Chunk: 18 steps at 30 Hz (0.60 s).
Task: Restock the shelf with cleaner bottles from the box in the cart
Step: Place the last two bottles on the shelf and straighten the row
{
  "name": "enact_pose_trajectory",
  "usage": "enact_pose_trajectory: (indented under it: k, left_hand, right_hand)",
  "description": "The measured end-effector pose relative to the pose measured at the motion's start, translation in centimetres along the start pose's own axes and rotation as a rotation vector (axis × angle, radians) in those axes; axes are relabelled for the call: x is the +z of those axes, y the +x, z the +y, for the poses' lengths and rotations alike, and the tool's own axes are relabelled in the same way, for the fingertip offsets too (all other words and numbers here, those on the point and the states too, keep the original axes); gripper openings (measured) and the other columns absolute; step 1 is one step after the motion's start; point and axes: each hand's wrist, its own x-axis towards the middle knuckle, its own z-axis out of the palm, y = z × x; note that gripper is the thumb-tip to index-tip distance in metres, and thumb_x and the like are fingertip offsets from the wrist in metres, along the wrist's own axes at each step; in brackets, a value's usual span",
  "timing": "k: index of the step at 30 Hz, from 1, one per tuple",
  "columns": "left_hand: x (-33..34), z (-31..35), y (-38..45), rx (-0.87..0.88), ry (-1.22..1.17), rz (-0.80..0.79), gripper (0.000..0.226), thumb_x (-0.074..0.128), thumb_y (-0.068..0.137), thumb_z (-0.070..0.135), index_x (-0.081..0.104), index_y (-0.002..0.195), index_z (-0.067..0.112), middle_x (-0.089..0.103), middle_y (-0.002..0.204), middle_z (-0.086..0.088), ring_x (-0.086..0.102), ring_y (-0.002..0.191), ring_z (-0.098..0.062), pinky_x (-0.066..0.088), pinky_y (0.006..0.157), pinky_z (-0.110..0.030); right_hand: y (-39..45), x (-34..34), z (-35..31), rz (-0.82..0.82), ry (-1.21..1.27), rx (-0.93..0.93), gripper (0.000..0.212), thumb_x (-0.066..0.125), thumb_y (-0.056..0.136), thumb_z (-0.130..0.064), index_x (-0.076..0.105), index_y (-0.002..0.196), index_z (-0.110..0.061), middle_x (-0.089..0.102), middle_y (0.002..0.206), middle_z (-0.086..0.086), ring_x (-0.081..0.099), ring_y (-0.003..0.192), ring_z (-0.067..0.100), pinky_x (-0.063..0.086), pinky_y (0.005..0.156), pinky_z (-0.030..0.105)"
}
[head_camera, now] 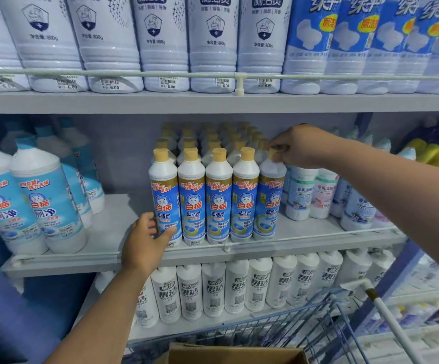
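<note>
A block of white cleaner bottles with blue labels and yellow caps stands on the middle shelf [305,239]. My right hand [296,147] pinches the yellow cap of the rightmost front bottle [268,203], which stands upright on the shelf. My left hand [145,243] touches the lower side of the leftmost front bottle [164,198], thumb across its label. The cardboard box [234,353] sits in the wire cart [318,319] at the bottom edge; its inside is hidden.
Larger blue-and-white bottles [39,208] stand at the left of the same shelf, with a bare gap [118,208] between them and the block. Small white bottles [307,193] crowd the right. A rail [160,74] fronts the shelf above. White bottles [213,287] fill the shelf below.
</note>
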Motion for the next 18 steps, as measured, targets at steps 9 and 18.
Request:
enact_pose_trajectory:
  k: [9, 18]
  left_hand:
    - [-1.1, 3.6, 0.7, -0.052, -0.215, -0.071, 0.049, 0.079, 0.086, 0.024, 0.049, 0.124, 0.027, 0.064, 0.118, 0.005, 0.067, 0.098, -0.009, 0.055, 0.075, -0.027]
    - [-0.5, 6.5, 1.5, -0.088, -0.379, -0.126, 0.059, 0.04, 0.081, 0.073, 0.046, 0.128, 0.038, 0.065, 0.127, 0.009, 0.064, 0.115, -0.015, 0.051, 0.095, -0.035]
  right_hand:
    - [-3.1, 7.8, 1.0, 0.227, 0.667, 0.172, 0.073, 0.071, 0.088, -0.043, 0.037, 0.149, -0.021, 0.058, 0.125, -0.007, 0.058, 0.106, 0.01, 0.049, 0.084, 0.031]
    - [-5.6, 17.8, -0.5, 0.123, 1.329, 0.095, 0.071, 0.075, 0.082, -0.034, 0.042, 0.144, -0.031, 0.063, 0.132, -0.014, 0.061, 0.121, 0.007, 0.051, 0.101, 0.039]
